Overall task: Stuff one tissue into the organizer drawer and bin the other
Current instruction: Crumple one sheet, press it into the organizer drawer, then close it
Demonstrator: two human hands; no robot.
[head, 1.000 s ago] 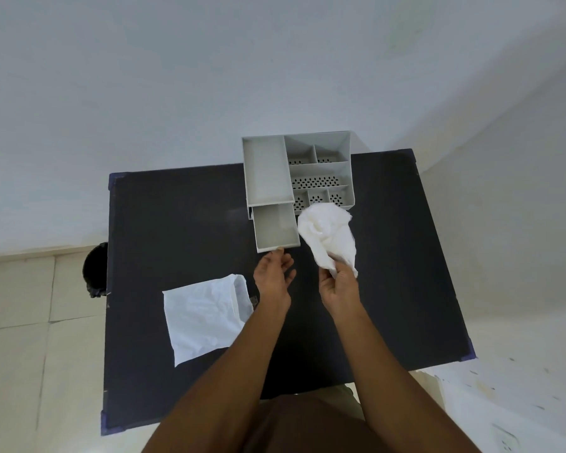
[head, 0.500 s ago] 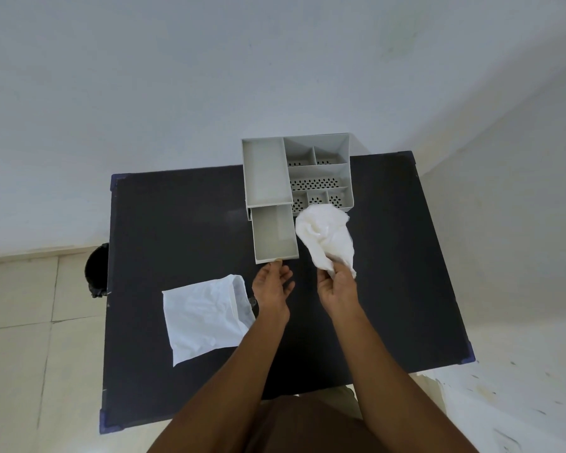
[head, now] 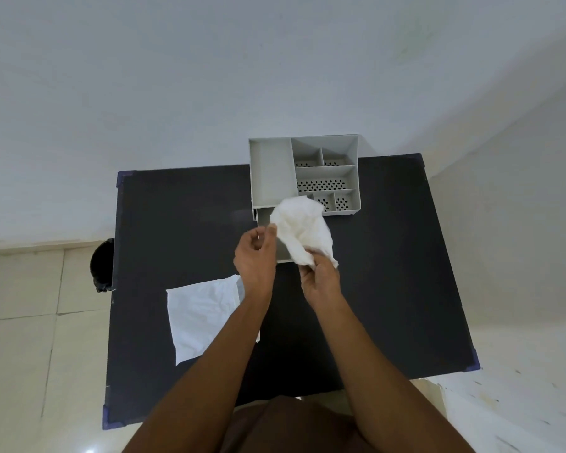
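A grey organizer (head: pixel 272 171) with several compartments stands at the far edge of the black table (head: pixel 389 256). Its drawer (head: pixel 263 217) is pulled out toward me, mostly hidden by my hands. My right hand (head: pixel 319 279) pinches a crumpled white tissue (head: pixel 303 228) by its lower end and holds it above the drawer. My left hand (head: pixel 255 256) is raised beside the tissue, thumb tip touching its left edge, fingers curled and holding nothing. A second white tissue (head: pixel 200 318) lies flat on the table at the near left, partly under my left forearm.
A black bin (head: pixel 102 266) stands on the tiled floor just past the table's left edge. A white wall runs behind the organizer, and a white surface lies to the right of the table.
My right hand has carried the crumpled tissue leftward, from beside the drawer to over it. My left hand has lifted from the drawer front up to the tissue's left edge.
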